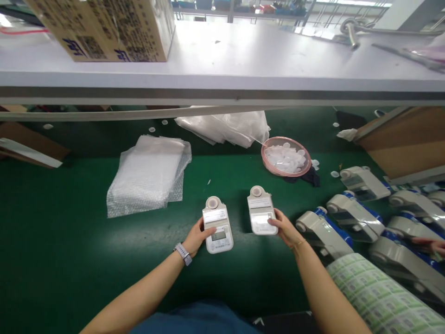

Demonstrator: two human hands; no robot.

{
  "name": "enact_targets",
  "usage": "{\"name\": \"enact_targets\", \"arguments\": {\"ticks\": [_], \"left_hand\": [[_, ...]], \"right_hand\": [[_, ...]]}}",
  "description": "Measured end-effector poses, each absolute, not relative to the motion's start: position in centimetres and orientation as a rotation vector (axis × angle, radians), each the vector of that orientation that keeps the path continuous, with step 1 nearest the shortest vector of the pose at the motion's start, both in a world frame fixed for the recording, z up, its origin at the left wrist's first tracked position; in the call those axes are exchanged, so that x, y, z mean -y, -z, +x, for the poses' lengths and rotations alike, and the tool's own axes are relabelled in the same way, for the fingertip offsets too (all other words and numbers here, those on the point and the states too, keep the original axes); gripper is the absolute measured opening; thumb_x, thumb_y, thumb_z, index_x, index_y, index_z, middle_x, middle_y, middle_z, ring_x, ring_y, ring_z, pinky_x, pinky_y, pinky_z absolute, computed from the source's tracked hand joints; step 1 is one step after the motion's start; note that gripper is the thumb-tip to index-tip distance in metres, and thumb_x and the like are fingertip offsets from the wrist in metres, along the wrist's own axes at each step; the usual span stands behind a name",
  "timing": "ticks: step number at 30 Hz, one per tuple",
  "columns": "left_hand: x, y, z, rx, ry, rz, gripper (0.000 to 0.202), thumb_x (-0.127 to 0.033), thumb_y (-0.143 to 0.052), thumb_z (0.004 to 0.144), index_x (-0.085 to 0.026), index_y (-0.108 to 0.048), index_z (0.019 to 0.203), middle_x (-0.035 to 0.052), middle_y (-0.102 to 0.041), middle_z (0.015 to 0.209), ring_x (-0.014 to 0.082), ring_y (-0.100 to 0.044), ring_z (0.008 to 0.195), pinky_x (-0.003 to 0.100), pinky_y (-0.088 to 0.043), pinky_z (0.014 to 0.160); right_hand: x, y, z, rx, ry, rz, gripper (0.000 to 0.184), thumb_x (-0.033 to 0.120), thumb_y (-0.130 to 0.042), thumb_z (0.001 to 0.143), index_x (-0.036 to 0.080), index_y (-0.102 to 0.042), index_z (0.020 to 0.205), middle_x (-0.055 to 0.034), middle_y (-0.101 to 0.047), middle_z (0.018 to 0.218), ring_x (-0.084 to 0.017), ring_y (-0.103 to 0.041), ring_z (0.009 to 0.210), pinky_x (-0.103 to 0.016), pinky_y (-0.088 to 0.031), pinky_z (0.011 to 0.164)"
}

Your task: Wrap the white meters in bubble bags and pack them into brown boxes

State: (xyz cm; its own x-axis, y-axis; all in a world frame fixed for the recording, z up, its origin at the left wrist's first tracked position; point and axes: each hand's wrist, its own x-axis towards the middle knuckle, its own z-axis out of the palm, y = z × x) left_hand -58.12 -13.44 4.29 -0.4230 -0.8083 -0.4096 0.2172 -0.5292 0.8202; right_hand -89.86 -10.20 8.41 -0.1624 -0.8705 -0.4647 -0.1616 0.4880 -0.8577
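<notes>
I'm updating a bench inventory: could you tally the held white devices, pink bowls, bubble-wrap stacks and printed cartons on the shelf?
Held white devices: 2
Pink bowl: 1
Bubble-wrap stack: 1
Printed carton on the shelf: 1
Total: 5

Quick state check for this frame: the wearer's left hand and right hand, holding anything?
Left hand: closed on a white device, thumb across its front.
Right hand: closed on a second white device, gripping its lower right edge.
</notes>
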Motion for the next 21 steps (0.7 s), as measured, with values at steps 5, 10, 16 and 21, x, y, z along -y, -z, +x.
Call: {"name": "enact_targets", "arguments": {"ticks": [5, 10, 16, 21], "left_hand": [[13.4, -4.9, -55.9, 1.052, 2.013, 1.118, 0.063, -0.032, -0.075, 0.068, -0.013, -0.05, 0.123, 0.0142, -0.059, 0.123, 0.0288, -0.057, 0.111, 0.042, -0.045, 0.096], [12.4, -5.2, -51.3, 1.225, 2.009, 1.189, 0.061, -0.034, -0.071, 0.073, -0.014, -0.048, 0.125, 0.0132, -0.056, 0.128, 0.0295, -0.053, 0.116, 0.043, -0.043, 0.099], [11.4, -4.7, -48.0, 1.303, 2.022, 1.278, 0.063, -0.04, -0.068, 0.074, -0.014, -0.046, 0.127, 0.0134, -0.051, 0.133, 0.0288, -0.051, 0.118, 0.041, -0.042, 0.101], [11.4, -4.4, -47.9, 1.353, 1.985, 1.289, 0.066, -0.04, -0.069, 0.074, -0.015, -0.043, 0.13, 0.0124, -0.051, 0.133, 0.0283, -0.052, 0.118, 0.041, -0.042, 0.101]], "right_hand": [[6.2, -5.5, -82.9, -1.29, 1.016, -0.667, 0.064, 0.045, -0.059, 0.064, 0.018, -0.043, 0.12, -0.0124, -0.059, 0.12, -0.029, -0.059, 0.104, -0.044, -0.048, 0.088], [4.1, -4.0, -76.4, -0.951, 1.115, -0.433, 0.063, 0.024, -0.071, 0.06, 0.021, -0.049, 0.119, -0.0082, -0.06, 0.12, -0.028, -0.056, 0.109, -0.043, -0.044, 0.093], [4.0, -4.9, -74.2, -0.963, 0.99, -0.619, 0.068, 0.027, -0.072, 0.065, 0.025, -0.043, 0.127, -0.0072, -0.052, 0.13, -0.026, -0.047, 0.121, -0.045, -0.036, 0.102], [4.4, -8.4, -86.1, -1.712, 0.758, -1.115, 0.085, 0.052, -0.067, 0.07, 0.019, -0.028, 0.139, -0.0147, -0.043, 0.138, -0.028, -0.039, 0.128, -0.045, -0.031, 0.105]]}}
